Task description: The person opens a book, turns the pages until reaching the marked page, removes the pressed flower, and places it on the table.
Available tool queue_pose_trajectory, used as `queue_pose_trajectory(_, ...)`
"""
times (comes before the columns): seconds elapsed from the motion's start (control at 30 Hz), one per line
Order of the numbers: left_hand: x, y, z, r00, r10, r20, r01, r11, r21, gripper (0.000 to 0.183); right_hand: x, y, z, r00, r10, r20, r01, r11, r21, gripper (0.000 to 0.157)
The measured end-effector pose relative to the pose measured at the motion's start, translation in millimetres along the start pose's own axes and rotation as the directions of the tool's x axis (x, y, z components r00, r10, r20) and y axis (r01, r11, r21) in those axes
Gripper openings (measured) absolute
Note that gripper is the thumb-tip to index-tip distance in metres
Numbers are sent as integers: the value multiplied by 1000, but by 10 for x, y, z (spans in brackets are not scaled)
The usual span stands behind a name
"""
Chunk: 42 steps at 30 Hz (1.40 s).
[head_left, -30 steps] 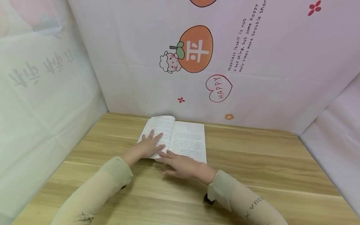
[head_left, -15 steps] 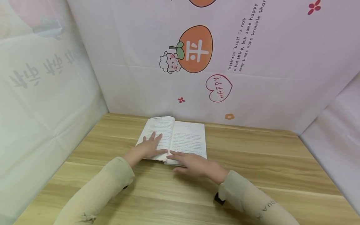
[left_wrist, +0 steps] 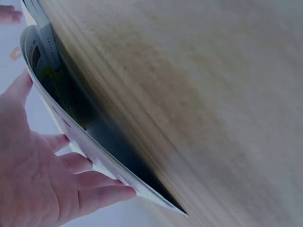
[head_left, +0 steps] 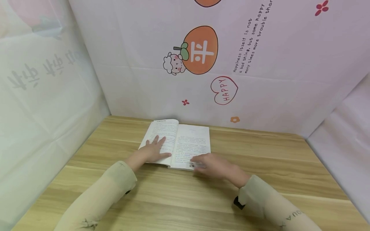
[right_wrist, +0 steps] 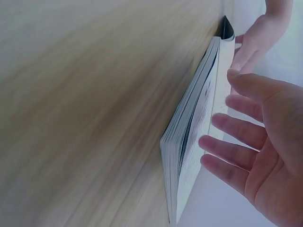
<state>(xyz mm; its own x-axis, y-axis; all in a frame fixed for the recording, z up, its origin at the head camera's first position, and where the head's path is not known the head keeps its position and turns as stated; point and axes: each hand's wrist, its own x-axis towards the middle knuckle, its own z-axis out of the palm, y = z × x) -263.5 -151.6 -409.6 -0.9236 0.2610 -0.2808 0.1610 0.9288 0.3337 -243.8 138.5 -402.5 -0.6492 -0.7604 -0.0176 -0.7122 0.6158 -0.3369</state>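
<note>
An open book (head_left: 190,141) with printed white pages lies on the wooden table near the back wall. My left hand (head_left: 152,150) rests on its left page, fingers spread and thumb toward the spine. In the left wrist view the left-hand leaves (left_wrist: 102,161) bow up off the table, with a dark gap beneath them. Over the lower right corner of the right page is my right hand (head_left: 212,165), a little blurred, its fingers loosely extended. The right wrist view shows the right hand's fingers (right_wrist: 236,125) close over the thick page block (right_wrist: 189,113), holding nothing.
The wooden table (head_left: 260,166) reaches up to a white back wall sheet (head_left: 138,83) printed with an orange, a heart and lettering. More white sheeting (head_left: 49,115) hangs along the left and right sides. A dark band (head_left: 239,202) shows at the right cuff.
My right hand has slid rightward from the book's spine across the lower right page to its corner, uncovering the spine's lower end. The left hand has stayed nearly still on the left page.
</note>
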Motion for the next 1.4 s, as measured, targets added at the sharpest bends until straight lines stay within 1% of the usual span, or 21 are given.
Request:
queue_pose_trajectory(0.1, 11, -6, -7, 1000, 4, 4, -4, 1000, -2, 90, -23, 38, -9, 1000, 6, -23, -6, 1000, -8, 29)
queue_pose_trajectory(0.17, 16, -11, -12, 1000, 10, 4, -10, 1000, -3, 90, -36, 57, -12, 999, 12, -33, -12, 1000, -13, 27)
queue_pose_trajectory(0.43, 29, -44, -6, 1000, 20, 11, -20, 1000, -11, 90, -77, 117, -33, 999, -6, -51, 3, 998, -59, 27)
queue_pose_trajectory(0.7, 20, -75, 10, 1000, 14, 7, -14, 1000, -16, 90, -90, 149, -42, 1000, 16, -22, -18, 997, -73, 27)
queue_pose_trajectory(0.8, 18, -74, 16, 1000, 15, 8, -15, 1000, -16, 90, -87, 163, -40, 999, 34, -9, -34, 998, -59, 26)
queue_pose_trajectory(1.0, 12, -57, 15, 1000, 10, 2, -10, 1000, -25, 90, -69, 183, -60, 997, 75, 35, -76, 997, 3, 28)
queue_pose_trajectory(1.17, 0, -43, 8, 1000, 7, 1, -7, 1000, -29, 89, -52, 204, -105, 996, 54, 71, -56, 998, 25, 28)
queue_pose_trajectory(1.23, 2, -45, 11, 1000, 8, 1, -7, 1000, -29, 89, -48, 210, -129, 996, 35, 77, -37, 999, 25, 27)
queue_pose_trajectory(1.4, 11, -59, 7, 1000, 12, 4, -12, 1000, -25, 90, -48, 221, -188, 995, 21, 93, -23, 999, 31, 20)
